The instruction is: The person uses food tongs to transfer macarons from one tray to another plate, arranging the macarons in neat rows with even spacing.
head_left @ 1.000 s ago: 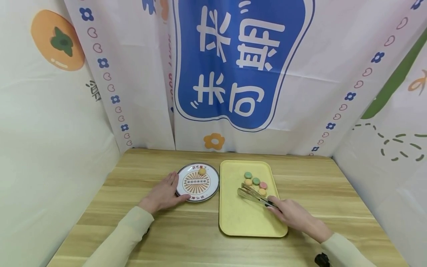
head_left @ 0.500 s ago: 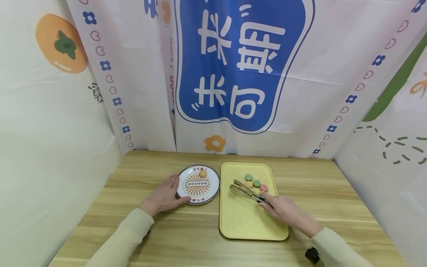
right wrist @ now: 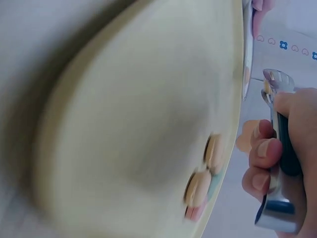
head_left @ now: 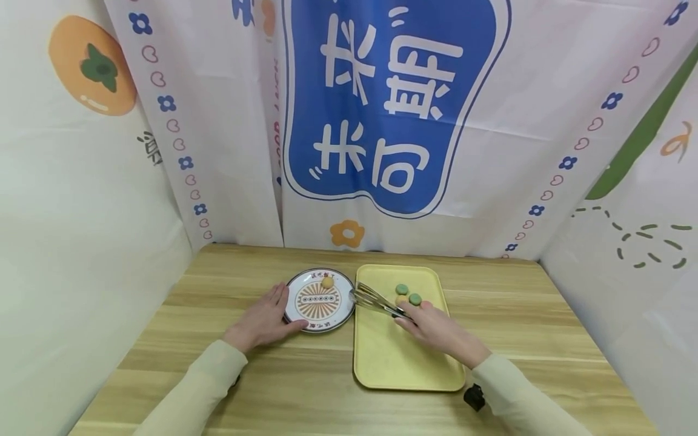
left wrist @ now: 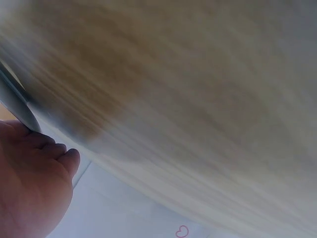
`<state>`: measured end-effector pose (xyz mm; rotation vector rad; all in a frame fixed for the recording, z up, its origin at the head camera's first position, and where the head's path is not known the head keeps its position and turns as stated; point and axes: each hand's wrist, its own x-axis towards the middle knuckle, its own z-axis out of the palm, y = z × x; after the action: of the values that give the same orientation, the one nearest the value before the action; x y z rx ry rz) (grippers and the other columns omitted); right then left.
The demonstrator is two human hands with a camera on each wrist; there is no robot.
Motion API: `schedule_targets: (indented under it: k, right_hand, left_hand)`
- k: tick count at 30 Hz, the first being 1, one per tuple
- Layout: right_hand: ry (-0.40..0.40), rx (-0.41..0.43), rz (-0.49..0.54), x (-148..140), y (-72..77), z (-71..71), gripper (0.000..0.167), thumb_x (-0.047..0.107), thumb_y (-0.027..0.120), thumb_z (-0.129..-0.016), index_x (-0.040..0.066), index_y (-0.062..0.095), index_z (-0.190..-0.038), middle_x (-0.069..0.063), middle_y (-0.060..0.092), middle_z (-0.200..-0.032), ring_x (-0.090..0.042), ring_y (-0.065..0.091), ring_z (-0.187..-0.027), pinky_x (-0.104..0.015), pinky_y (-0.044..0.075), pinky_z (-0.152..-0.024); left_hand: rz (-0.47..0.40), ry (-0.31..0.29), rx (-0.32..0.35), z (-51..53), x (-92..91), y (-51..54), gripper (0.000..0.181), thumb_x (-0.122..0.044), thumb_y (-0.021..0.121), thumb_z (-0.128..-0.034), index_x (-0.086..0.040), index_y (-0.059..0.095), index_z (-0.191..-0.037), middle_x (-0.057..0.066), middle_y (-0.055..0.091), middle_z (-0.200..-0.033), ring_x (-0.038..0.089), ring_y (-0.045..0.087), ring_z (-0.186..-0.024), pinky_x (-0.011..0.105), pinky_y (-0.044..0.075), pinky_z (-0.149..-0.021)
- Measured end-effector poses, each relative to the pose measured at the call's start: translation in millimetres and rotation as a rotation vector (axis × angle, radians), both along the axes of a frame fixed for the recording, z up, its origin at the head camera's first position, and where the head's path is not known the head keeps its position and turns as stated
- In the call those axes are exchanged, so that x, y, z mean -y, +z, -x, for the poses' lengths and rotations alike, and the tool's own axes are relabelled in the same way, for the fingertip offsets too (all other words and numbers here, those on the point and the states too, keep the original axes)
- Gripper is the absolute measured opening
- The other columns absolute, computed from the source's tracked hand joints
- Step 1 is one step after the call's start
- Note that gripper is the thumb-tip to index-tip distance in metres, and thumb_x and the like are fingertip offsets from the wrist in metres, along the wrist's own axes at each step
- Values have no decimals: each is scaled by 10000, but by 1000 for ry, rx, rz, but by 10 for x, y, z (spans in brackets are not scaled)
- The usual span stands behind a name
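1. Our right hand (head_left: 436,332) grips the metal tongs (head_left: 376,300), fingers curled round the grips; their tips, near the plate (head_left: 340,316), seem to pinch a small tan piece (right wrist: 267,88), probably a macaron.
2. Our left hand (head_left: 260,321) has extended fingers, thumb spread, touching the plate's rim.
3. One orange macaron (head_left: 327,282) sits on the plate; green macarons (head_left: 402,289), tan macarons (right wrist: 198,187) and a pink macaron (right wrist: 195,212) lie on the yellow tray (head_left: 406,366).
4. We judge them light, with brittle shells; we'd hold them centrally, squeezing gently, since smooth metal may slip.
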<state>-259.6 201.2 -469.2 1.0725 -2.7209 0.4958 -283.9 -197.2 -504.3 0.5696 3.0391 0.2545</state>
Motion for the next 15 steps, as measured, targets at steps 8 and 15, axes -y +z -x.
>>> schedule_targets:
  k: [8,15]
  right_hand:
    - [-69,10,-75,257,35,84,279,359,523,-1018,178,586,-1220,139,492,-599,-1,383,-484,-184,304,-424]
    - [-54,79,-31,393,36,181,213,331,507,-1029,171,568,-1156,129,457,-634,3,376,-483,-168,307,-417]
  left_hand:
    - [0,4,-2,-3,12,0,1115,-771,436,-872,133,235,-1492,321,222,-1573,443,238,-1473,507,284,-1205]
    - [2,-10,-3,1,20,5,1118,-784,413,-872,125,231,-1496,313,220,-1576,434,237,-1476,497,274,-1212]
